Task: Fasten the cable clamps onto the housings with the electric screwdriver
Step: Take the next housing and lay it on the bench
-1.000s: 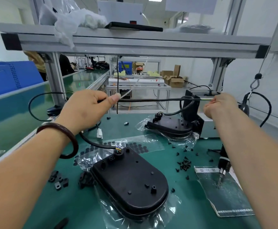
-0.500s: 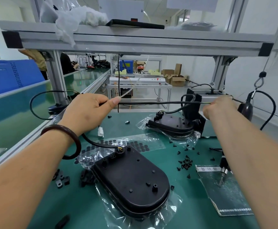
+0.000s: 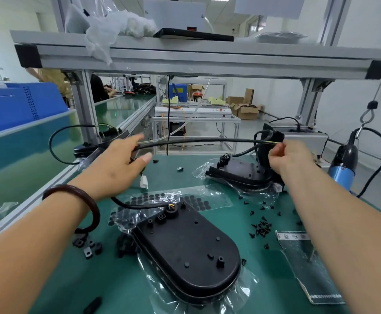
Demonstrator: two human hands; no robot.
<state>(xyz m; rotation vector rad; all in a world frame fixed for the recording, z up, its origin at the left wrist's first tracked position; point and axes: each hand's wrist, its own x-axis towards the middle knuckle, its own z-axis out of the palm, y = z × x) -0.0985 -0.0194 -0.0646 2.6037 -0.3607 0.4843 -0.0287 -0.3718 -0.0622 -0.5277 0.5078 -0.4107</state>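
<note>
Stretching the cable (image 3: 196, 140) between left hand (image 3: 114, 171), fingers (image 3: 137, 139) loosely wrapping it, and right hand (image 3: 291, 159), fingertips (image 3: 275, 155) pinching its wire end; judging it light, floppy, best gripped on the sheath.

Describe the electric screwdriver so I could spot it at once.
Start at the green bench and look to its right edge, past the right hand pinching the cable. The electric screwdriver hangs there from a metal hook. Alone among the black parts, it wears a bright blue band.
</note>
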